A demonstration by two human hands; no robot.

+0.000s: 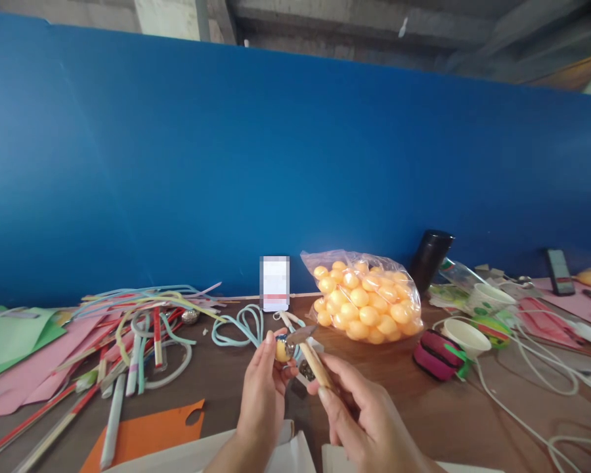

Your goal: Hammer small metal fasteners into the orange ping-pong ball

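Observation:
My left hand is closed round a small orange ball, held up between thumb and fingers above the brown table. My right hand grips the wooden handle of a small knife. Its metal blade rests against the ball. Behind them lies a clear plastic bag of orange balls.
Coloured straws and paper strips lie piled at the left on pink, green and orange sheets. Light blue cord loops lie near the middle. At the right are a pink pouch, paper cups, white cables, a black cup and a phone. A blue wall stands behind.

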